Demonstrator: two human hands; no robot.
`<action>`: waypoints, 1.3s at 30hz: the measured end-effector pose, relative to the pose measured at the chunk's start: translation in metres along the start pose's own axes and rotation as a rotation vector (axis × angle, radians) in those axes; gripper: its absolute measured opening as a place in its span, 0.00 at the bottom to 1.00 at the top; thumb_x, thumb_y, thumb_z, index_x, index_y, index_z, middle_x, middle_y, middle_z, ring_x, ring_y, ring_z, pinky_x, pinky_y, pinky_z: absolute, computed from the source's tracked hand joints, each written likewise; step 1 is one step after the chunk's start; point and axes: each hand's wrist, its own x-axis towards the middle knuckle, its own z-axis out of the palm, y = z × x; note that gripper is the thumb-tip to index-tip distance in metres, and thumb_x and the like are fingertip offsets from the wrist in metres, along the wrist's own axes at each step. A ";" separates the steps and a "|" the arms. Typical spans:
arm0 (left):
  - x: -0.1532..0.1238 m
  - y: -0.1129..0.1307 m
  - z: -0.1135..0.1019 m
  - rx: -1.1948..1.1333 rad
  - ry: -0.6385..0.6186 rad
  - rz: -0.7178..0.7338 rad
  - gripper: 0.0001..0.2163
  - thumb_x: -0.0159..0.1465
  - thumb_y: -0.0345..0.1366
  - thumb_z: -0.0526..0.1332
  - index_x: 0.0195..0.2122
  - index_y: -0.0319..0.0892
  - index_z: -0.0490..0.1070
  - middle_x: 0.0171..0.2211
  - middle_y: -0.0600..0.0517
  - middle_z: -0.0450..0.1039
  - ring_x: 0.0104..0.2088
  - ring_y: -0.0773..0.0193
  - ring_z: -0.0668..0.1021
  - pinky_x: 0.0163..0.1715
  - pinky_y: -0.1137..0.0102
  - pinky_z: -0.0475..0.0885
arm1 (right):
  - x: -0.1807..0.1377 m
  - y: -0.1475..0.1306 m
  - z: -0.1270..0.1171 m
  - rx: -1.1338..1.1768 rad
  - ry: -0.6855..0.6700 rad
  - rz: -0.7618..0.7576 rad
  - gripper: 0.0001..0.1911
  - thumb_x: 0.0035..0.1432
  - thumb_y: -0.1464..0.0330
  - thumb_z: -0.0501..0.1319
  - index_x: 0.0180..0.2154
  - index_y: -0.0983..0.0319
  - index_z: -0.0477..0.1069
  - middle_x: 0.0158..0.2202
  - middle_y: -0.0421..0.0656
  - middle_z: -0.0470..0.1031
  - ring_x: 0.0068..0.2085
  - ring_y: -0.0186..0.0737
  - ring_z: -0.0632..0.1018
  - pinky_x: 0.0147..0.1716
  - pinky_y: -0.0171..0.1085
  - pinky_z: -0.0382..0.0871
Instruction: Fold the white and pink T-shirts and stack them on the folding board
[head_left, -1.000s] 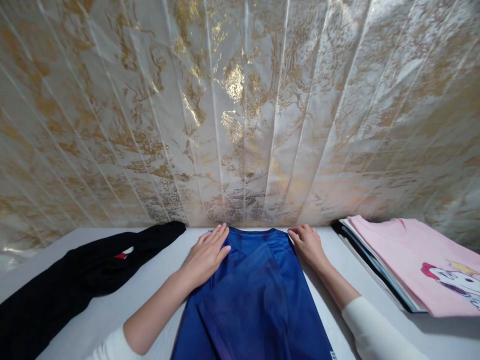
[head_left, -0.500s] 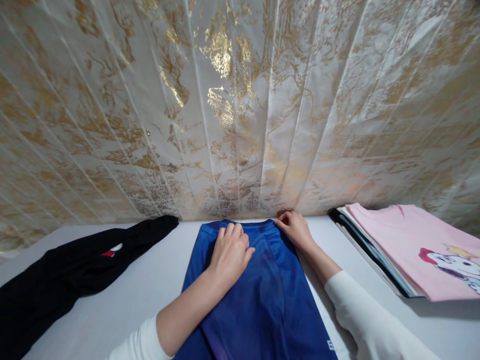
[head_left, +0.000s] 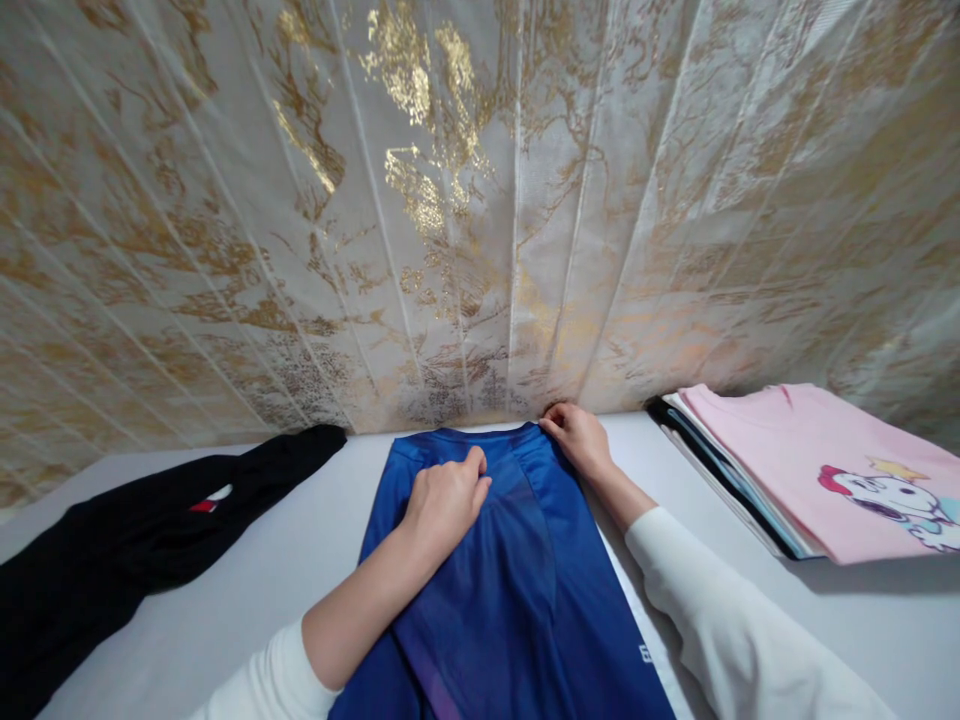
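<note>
A smooth dark blue garment [head_left: 510, 560] lies lengthwise in front of me, its narrower end at the far edge and a small white mark low on its right side. My right hand [head_left: 577, 437] pinches the garment's far right corner between thumb and fingers. On the upper left part of the garment rests my left hand [head_left: 444, 500], its fingers curled and the index finger and thumb pointing right. Whatever its curled fingers may hold is hidden beneath them. Soft creases run through the fabric near this hand.
A black garment [head_left: 165, 525] with a red and white patch lies at the left on the white surface [head_left: 247, 610]. On the right is a stack of folded clothes topped by a pink shirt [head_left: 787, 440] with a cartoon print. A gold-patterned curtain [head_left: 480, 220] hangs behind.
My left hand has curled its fingers more and turned slightly on the fabric. The right hand keeps its pinch at the corner. The whole view has shifted a little.
</note>
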 end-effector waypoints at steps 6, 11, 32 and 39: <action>-0.015 -0.011 -0.012 0.025 -0.036 -0.030 0.12 0.69 0.39 0.57 0.52 0.46 0.65 0.36 0.48 0.80 0.39 0.52 0.82 0.38 0.65 0.72 | -0.002 0.000 -0.001 -0.010 -0.026 -0.011 0.08 0.60 0.63 0.60 0.33 0.58 0.75 0.33 0.42 0.80 0.34 0.39 0.76 0.28 0.32 0.57; -0.036 -0.024 -0.015 0.055 -0.105 -0.059 0.14 0.68 0.33 0.58 0.54 0.44 0.65 0.44 0.46 0.79 0.43 0.50 0.81 0.40 0.63 0.72 | -0.003 -0.007 -0.007 0.028 -0.011 -0.051 0.06 0.61 0.69 0.57 0.34 0.61 0.73 0.35 0.45 0.78 0.38 0.41 0.76 0.35 0.35 0.63; -0.074 -0.062 0.011 -0.040 0.075 0.003 0.16 0.67 0.26 0.51 0.54 0.41 0.66 0.51 0.44 0.70 0.39 0.56 0.81 0.39 0.62 0.76 | -0.139 -0.049 -0.026 -0.092 -0.271 -0.442 0.36 0.60 0.56 0.62 0.62 0.70 0.60 0.66 0.59 0.55 0.66 0.56 0.59 0.61 0.55 0.60; -0.104 -0.019 0.025 -0.069 0.251 0.746 0.18 0.70 0.36 0.52 0.60 0.46 0.61 0.59 0.48 0.68 0.57 0.56 0.71 0.52 0.64 0.70 | -0.141 -0.051 -0.026 -0.125 -0.263 -0.453 0.32 0.62 0.61 0.59 0.62 0.71 0.59 0.66 0.59 0.54 0.66 0.54 0.59 0.61 0.54 0.61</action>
